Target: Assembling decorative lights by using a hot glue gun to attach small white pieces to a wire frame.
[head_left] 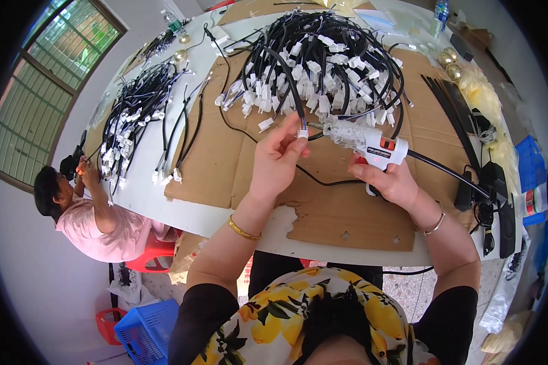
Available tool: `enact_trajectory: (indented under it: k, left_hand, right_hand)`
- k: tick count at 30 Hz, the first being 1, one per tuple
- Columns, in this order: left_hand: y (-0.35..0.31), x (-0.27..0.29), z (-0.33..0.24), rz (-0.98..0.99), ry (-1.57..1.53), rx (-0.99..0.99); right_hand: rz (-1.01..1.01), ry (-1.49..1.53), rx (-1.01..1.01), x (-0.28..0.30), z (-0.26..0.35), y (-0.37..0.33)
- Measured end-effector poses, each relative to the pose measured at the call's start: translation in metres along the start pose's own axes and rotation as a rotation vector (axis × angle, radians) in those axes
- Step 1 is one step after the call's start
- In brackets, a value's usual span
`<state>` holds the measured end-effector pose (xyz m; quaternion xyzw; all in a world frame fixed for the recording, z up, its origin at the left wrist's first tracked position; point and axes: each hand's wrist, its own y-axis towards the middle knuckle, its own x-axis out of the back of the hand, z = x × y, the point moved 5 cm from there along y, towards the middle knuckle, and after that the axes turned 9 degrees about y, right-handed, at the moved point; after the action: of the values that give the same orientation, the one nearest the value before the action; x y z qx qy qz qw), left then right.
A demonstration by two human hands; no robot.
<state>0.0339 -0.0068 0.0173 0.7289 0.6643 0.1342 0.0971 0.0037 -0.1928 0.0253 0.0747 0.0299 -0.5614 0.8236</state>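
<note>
My left hand (pixel 274 165) pinches a black cable by its white plastic connector (pixel 303 133), and the cable (pixel 293 85) rises from there toward the pile. In my right hand (pixel 393 182) is a white hot glue gun (pixel 380 151), its nozzle turned left and close to the connector. Whitish residue coats the front of the gun. From its back end a thick black rod or cord (pixel 447 173) runs out to the right. Whether the nozzle touches the connector, I cannot tell. Just beyond both hands lies a big heap of black cables (pixel 323 67) with white connectors.
Brown cardboard (pixel 353 219) covers much of the white table (pixel 225 222). A second cable bunch (pixel 131 121) lies left, near a seated person in pink (pixel 106 228). Black sticks (pixel 447 115), black adapters (pixel 493 179) and yellowish plastic film (pixel 484 91) lie right. A blue crate (pixel 146 334) stands on the floor.
</note>
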Motion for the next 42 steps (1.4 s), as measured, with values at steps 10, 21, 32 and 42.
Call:
enact_trajectory:
  k: [10,21,32,42]
  left_hand:
    - [-0.003,0.012,0.010,-0.061,0.271,-0.070]
    - [-0.005,0.008,0.004,-0.094,0.296,-0.044]
    - [-0.004,0.009,0.003,-0.135,0.349,-0.060]
    - [-0.005,0.009,0.002,-0.153,0.360,-0.076]
  right_hand:
    - [0.004,-0.034,-0.052,-0.001,-0.006,0.001]
    - [-0.036,0.000,-0.102,-0.004,-0.011,0.000]
    - [-0.054,-0.088,-0.113,-0.005,-0.007,0.000]
    - [-0.038,-0.029,-0.107,-0.007,-0.007,-0.001]
